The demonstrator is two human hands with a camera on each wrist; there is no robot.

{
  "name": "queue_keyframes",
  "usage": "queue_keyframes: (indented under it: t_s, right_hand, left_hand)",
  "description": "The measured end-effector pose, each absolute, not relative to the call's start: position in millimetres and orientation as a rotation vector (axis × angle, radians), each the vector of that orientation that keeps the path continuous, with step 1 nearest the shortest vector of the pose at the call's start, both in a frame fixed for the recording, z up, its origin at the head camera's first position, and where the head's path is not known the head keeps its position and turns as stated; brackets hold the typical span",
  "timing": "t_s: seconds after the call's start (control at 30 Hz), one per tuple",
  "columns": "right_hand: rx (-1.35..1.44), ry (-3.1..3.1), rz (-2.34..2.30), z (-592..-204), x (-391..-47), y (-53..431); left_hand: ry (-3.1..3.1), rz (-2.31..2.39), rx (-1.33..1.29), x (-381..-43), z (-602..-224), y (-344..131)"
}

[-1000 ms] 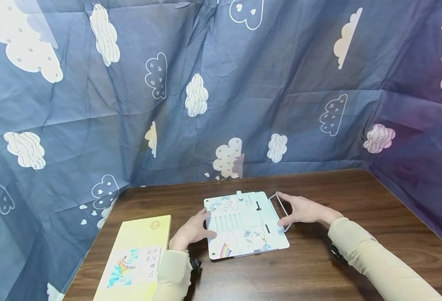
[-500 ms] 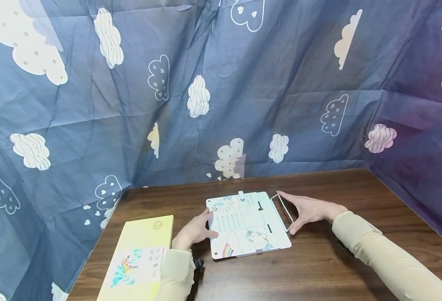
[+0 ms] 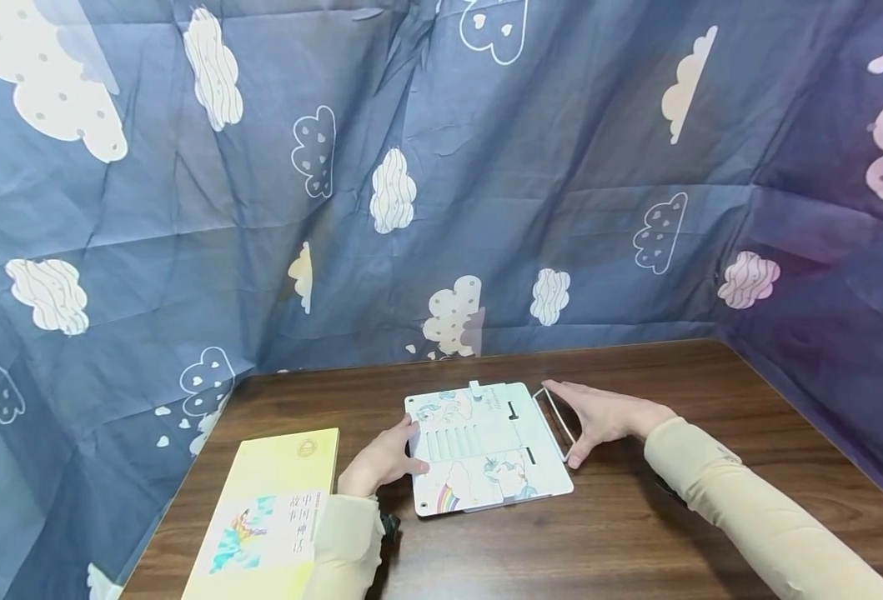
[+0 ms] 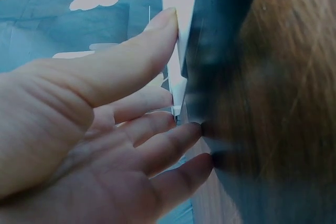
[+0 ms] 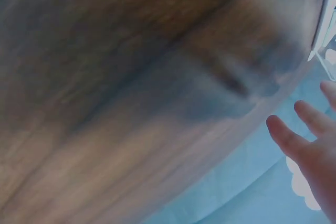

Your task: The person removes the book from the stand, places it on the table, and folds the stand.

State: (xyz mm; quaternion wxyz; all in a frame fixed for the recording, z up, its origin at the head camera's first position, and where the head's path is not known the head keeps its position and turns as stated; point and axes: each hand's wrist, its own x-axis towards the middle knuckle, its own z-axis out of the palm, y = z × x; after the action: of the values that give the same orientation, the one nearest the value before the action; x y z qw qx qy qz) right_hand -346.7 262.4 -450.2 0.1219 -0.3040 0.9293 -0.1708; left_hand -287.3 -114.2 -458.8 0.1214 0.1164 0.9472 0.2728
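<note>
A white folding book stand (image 3: pixel 459 442) with unicorn and rainbow prints lies flat on the table. My left hand (image 3: pixel 381 457) holds its left edge, thumb on the top face. In the left wrist view the thumb (image 4: pixel 152 40) presses the white panel while the other fingers (image 4: pixel 176 145) reach toward the table beneath it. From the stand's right side sticks out a thin white wire frame (image 3: pixel 558 422). My right hand (image 3: pixel 608 415) spans this frame, thumb at the near corner and fingertips at the far one. Only a few right fingers (image 5: pixel 310 124) show in the right wrist view.
A yellow book (image 3: pixel 283 475) with a picture on its cover lies to the left, partly behind the left sleeve (image 3: pixel 347 542). The brown wooden table (image 3: pixel 561 550) meets a blue cloud-patterned curtain (image 3: pixel 381 275) at the back and the sides.
My right thumb has shifted from beside the stand's panel out to the near corner of the wire frame. The left hand and the stand stay in place; the head view sways slightly.
</note>
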Motion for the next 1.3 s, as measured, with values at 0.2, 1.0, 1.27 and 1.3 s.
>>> queue_keyframes:
  t_s: [0.2, 1.0, 1.27, 1.3]
  right_hand:
    - [-0.858, 2.706, -0.471, -441, -345, 250]
    - [-0.910, 2.673, -0.345, -442, -351, 218]
    - [-0.907, 2.670, -0.251, -447, -351, 212]
    - [-0.907, 2.671, -0.250, -447, -350, 211]
  left_hand:
    - [2.758, 0.799, 0.340, -287, -457, -113]
    - [2.760, 0.785, 0.348, -291, -460, -118]
    - [2.734, 0.789, 0.350, -292, -460, -116]
    - [2.734, 0.783, 0.346, -292, -460, -115]
